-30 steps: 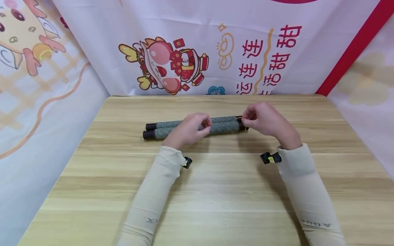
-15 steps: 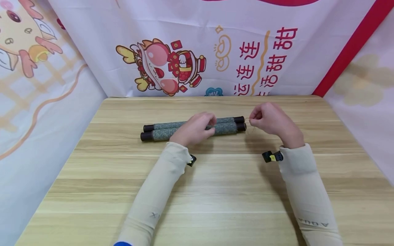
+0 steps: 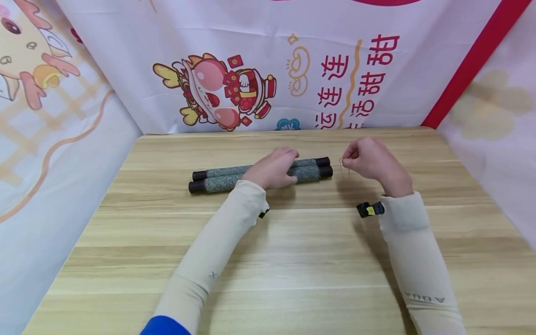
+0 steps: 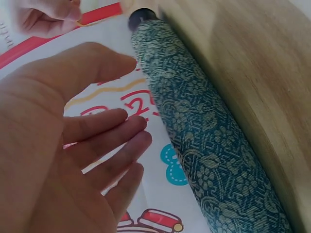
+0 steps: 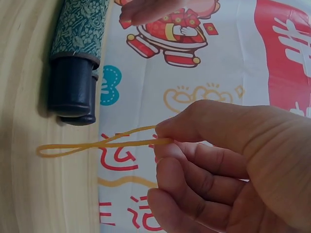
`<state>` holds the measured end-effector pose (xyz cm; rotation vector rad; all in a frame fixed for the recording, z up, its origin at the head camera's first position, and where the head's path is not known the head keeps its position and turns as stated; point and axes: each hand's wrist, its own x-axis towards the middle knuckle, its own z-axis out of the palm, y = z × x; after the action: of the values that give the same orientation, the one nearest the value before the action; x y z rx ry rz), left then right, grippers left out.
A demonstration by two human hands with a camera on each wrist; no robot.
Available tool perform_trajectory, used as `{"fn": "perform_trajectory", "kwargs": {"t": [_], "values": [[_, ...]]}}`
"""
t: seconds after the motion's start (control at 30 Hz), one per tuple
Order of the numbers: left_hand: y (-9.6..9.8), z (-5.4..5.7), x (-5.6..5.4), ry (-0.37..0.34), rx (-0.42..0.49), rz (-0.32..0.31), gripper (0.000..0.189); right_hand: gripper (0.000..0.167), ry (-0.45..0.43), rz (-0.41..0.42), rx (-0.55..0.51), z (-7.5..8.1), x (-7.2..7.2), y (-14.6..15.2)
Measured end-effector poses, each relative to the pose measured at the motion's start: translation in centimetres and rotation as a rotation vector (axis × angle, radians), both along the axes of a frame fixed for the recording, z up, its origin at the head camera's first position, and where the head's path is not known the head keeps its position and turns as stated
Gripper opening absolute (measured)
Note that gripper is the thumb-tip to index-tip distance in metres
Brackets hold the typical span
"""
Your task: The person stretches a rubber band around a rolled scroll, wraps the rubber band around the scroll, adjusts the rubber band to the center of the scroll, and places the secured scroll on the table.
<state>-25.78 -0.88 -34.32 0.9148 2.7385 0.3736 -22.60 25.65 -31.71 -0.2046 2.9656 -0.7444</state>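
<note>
A scroll point(image 3: 307, 174) in green patterned cloth lies on the table as two rolls side by side, with dark knobs point(image 5: 70, 92) at the ends. Over its middle is my left hand point(image 3: 271, 170); in the left wrist view, its fingers are relaxed and hold nothing, with the fingertips beside the cloth. To the right of the scroll's end, my right hand point(image 3: 371, 162) pinches a yellow rubber band point(image 5: 73, 149) between thumb and forefinger. The band hangs in a thin twisted loop, apart from the scroll.
The wooden table point(image 3: 293, 260) runs back to a white printed cloth point(image 3: 251, 28) with a cartoon figure and red characters. Another printed cloth point(image 3: 54, 153) borders the left side. A small black wrist camera point(image 3: 368, 210) sits at the right cuff.
My right hand has drawn the rubber band off the scroll's right end and moved it to the right. My left hand has shifted right along the scroll, its fingers loosening.
</note>
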Motion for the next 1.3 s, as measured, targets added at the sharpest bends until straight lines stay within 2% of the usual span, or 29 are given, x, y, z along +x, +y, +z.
{"fn": "perform_trajectory", "kwargs": {"t": [0.2, 0.37, 0.43, 0.53, 0.67, 0.8, 0.93, 1.1, 1.3], "values": [[0.8, -0.3, -0.8, -0.022, -0.089, 0.006, 0.087, 0.016, -0.001, -0.006, 0.007, -0.4, -0.4, 0.4], [1.7, -1.1, -1.4, -0.076, -0.111, 0.025, 0.092, 0.016, 0.01, -0.01, 0.011, -0.7, -0.5, 0.7], [2.3, -1.6, -1.7, -0.077, -0.119, 0.037, 0.092, 0.016, 0.006, -0.016, 0.012, -0.8, -0.5, 0.9], [3.3, -2.1, -1.9, -0.062, -0.127, 0.044, 0.09, 0.016, 0.0, -0.02, 0.01, -0.9, -0.4, 1.0], [4.2, -2.2, -2.2, -0.035, -0.123, 0.048, 0.085, 0.016, 0.021, -0.008, 0.013, -0.8, -0.5, 0.8], [4.7, -2.4, -2.8, 0.004, -0.145, 0.064, 0.076, 0.016, 0.038, 0.007, 0.005, -0.8, -0.6, 0.6], [4.8, -3.0, -3.3, 0.031, -0.163, 0.075, 0.078, 0.016, 0.039, -0.001, -0.007, -0.9, -0.6, 0.3], [4.6, -2.8, -3.1, 0.088, -0.145, 0.075, 0.08, 0.016, 0.05, -0.011, -0.004, -0.8, -0.7, 0.3], [3.9, -1.9, -1.8, 0.119, -0.1, 0.043, 0.084, 0.016, 0.028, -0.018, 0.0, -0.7, -0.6, 0.2]]}}
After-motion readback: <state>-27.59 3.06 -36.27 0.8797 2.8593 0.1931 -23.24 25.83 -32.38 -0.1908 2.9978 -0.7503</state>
